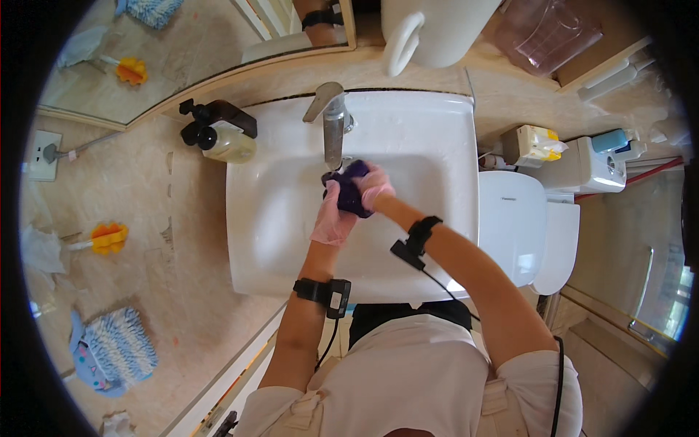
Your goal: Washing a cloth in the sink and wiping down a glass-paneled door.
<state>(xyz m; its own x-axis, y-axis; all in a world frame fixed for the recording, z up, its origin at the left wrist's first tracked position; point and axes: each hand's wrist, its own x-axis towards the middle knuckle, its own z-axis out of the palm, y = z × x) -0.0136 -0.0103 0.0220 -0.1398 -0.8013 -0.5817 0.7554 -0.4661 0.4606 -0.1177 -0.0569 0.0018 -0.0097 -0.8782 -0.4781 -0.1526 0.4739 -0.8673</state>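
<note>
In pink gloves, both my hands are over the white sink (266,240), just under the spout of the metal faucet (333,135). Bunched between them is a dark purple cloth (352,198). My left hand (333,221) grips it from the lower left, fingers wrapped around its side. From the right, my right hand (376,186) is closed on its upper right part, slightly blurred. Part of the cloth lies right beneath the spout, and its folds are hidden by the gloves.
Two pump bottles, one dark brown (231,119) and one pale yellow (231,146), stand at the sink's left rear corner. A white pitcher (444,33) is on the ledge behind. Right of the sink is a white toilet (510,233) with a tissue pack (545,144) near it.
</note>
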